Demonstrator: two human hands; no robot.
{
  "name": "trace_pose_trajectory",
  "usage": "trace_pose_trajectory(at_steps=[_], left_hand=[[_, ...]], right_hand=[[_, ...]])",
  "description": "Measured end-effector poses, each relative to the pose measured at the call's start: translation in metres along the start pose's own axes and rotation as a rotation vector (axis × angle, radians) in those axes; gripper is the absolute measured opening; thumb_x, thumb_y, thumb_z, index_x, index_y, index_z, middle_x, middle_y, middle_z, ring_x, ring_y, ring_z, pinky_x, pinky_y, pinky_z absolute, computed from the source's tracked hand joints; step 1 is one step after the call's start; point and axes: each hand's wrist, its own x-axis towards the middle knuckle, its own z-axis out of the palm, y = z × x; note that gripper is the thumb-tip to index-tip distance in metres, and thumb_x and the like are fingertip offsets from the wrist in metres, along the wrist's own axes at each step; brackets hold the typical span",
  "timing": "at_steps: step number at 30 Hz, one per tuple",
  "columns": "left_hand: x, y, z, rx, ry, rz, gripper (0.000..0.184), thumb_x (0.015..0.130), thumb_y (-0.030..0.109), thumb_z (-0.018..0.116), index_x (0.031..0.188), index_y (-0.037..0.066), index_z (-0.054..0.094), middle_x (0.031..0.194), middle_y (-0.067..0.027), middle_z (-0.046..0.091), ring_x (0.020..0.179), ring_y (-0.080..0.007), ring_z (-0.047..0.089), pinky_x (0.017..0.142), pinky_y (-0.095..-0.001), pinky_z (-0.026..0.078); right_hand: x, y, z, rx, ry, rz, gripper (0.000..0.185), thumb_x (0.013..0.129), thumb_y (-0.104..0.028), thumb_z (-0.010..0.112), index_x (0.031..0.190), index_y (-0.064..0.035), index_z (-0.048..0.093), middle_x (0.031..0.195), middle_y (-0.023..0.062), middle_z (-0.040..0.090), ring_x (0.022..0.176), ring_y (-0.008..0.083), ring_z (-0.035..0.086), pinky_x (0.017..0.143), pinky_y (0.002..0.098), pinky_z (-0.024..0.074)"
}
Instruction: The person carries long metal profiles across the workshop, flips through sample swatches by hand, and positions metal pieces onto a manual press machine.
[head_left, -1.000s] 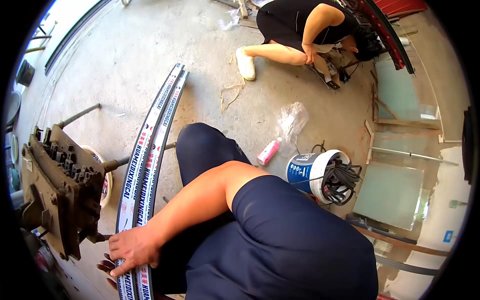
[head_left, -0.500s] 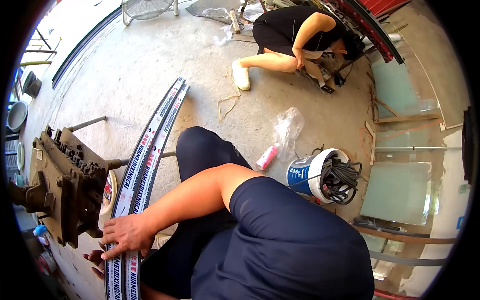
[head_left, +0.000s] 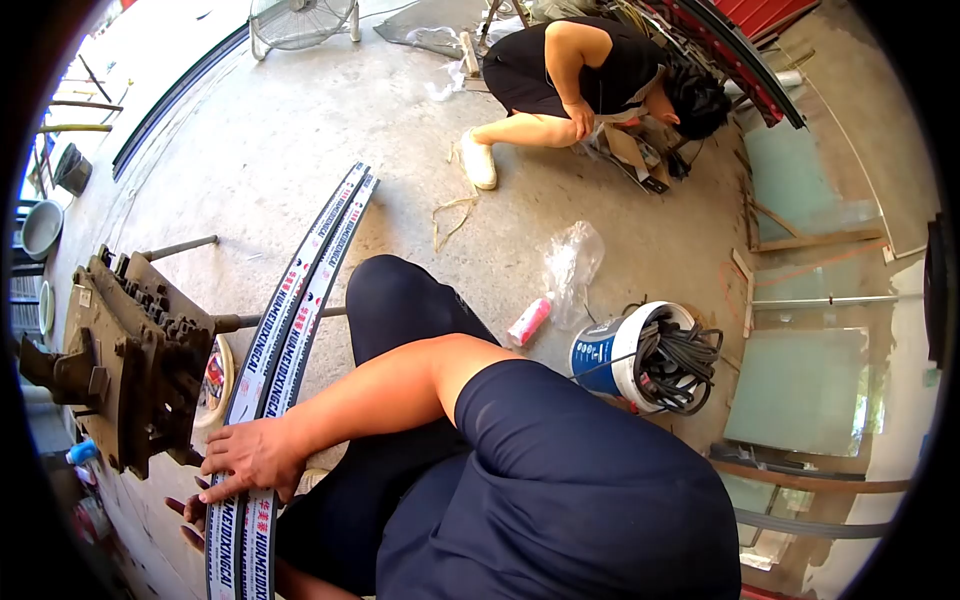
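Observation:
Two long, curved strips (head_left: 290, 300) with printed film lie side by side, running from the bottom edge up to a narrow end near the middle. My right hand (head_left: 254, 456) reaches across from the right and is closed over the top of both strips. Below it, the fingertips of my left hand (head_left: 190, 512) stick out past the strips' left edge from underneath; the palm is hidden. Left of the strips stands a dark, rusty machine (head_left: 135, 360) with rods, one of which passes behind the strips.
A person (head_left: 570, 80) in black bends over a box of parts (head_left: 635, 160). Near my knee are a pink bottle (head_left: 530, 321), clear plastic bag (head_left: 573, 270) and bucket of cables (head_left: 600, 355). Glass panes (head_left: 800, 390) are at right, a fan (head_left: 300, 22) at the top.
Both hands and the lower part of the strips have shifted slightly left and up in view. More of the fan shows. The other person's head and torso have shifted a little.

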Motion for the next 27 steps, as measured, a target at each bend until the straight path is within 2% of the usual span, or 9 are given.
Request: trace_pose_trajectory(at_steps=[2,6,13,18,21,23,24,25,27], left_hand=[[0.0,-0.001,0.001,-0.074,0.042,0.039,0.055,0.104,0.041,0.041,0.152,0.012,0.041,0.131,-0.0081,0.054,0.138,-0.0152,0.048,0.13,-0.0462,0.024],[0.0,-0.003,-0.003,-0.121,0.061,0.016,0.054,0.104,0.042,0.043,0.149,0.011,0.042,0.127,-0.0088,0.053,0.132,-0.0168,0.049,0.128,-0.0466,0.027],[0.005,-0.006,0.01,-0.351,0.056,-0.064,0.053,0.103,0.044,0.048,0.143,0.009,0.043,0.12,-0.0099,0.051,0.121,-0.0195,0.05,0.124,-0.0474,0.032],[0.003,-0.017,0.024,-0.72,0.052,-0.184,0.053,0.102,0.045,0.051,0.139,0.007,0.044,0.115,-0.0107,0.049,0.114,-0.0214,0.051,0.122,-0.048,0.035],[-0.002,-0.026,0.035,-1.031,0.014,-0.271,0.054,0.102,0.046,0.053,0.137,0.006,0.045,0.112,-0.0112,0.048,0.109,-0.0226,0.051,0.121,-0.0484,0.037],[-0.002,-0.037,0.048,-1.534,-0.101,-0.35,0.054,0.102,0.046,0.055,0.135,0.005,0.045,0.11,-0.0116,0.047,0.106,-0.0233,0.051,0.12,-0.0486,0.038],[-0.003,-0.044,0.058,-2.054,-0.22,-0.417,0.054,0.102,0.047,0.055,0.134,0.005,0.045,0.109,-0.0117,0.047,0.105,-0.0237,0.052,0.119,-0.0487,0.039],[0.006,-0.034,0.042,-2.678,-0.127,-0.458,0.052,0.102,0.044,0.055,0.133,0.003,0.046,0.109,-0.0116,0.047,0.104,-0.0233,0.052,0.118,-0.0482,0.04],[0.013,-0.025,0.026,-3.264,0.04,-0.471,0.048,0.104,0.039,0.054,0.134,0.002,0.046,0.106,-0.011,0.048,0.103,-0.0219,0.052,0.119,-0.0467,0.039]], right_hand=[[-0.001,-0.002,-0.004,0.006,-0.028,0.009,0.125,0.054,-0.056,0.092,0.16,-0.0187,0.039,0.145,0.0249,0.05,0.138,0.0417,0.046,0.121,0.0589,0.0265],[-0.006,-0.005,-0.03,-0.088,-0.168,0.025,0.13,0.056,-0.06,0.094,0.164,-0.0223,0.032,0.16,0.0277,0.038,0.152,0.0426,0.032,0.125,0.0602,0.0201],[-0.022,0.007,-0.091,-0.207,-0.445,0.106,0.128,0.057,-0.053,0.096,0.164,-0.0221,0.033,0.159,0.0263,0.04,0.15,0.0418,0.036,0.124,0.0531,0.0258],[-0.055,0.028,-0.081,-0.224,-0.27,0.33,0.134,0.053,-0.056,0.096,0.163,-0.0132,0.033,0.155,0.0261,0.045,0.148,0.0414,0.037,0.123,0.051,0.0284],[-0.056,0.033,-0.073,-0.176,-0.246,0.34,0.134,0.053,-0.05,0.097,0.163,-0.0121,0.032,0.157,0.0269,0.042,0.148,0.043,0.037,0.125,0.0538,0.0219],[-0.057,0.034,-0.069,-0.174,-0.23,0.341,0.134,0.053,-0.048,0.097,0.164,-0.013,0.031,0.155,0.026,0.044,0.146,0.0434,0.039,0.124,0.055,0.0226],[-0.056,0.033,-0.069,-0.177,-0.235,0.34,0.134,0.053,-0.048,0.097,0.164,-0.0132,0.031,0.154,0.0258,0.045,0.145,0.0433,0.04,0.124,0.0548,0.023],[-0.055,0.034,-0.07,-0.183,-0.244,0.336,0.134,0.052,-0.048,0.097,0.164,-0.0133,0.031,0.154,0.0255,0.045,0.145,0.0432,0.04,0.124,0.0546,0.0234],[-0.054,0.036,-0.069,-0.178,-0.234,0.331,0.135,0.051,-0.048,0.098,0.163,-0.0133,0.032,0.152,0.0252,0.047,0.144,0.0429,0.041,0.123,0.0544,0.0238]])
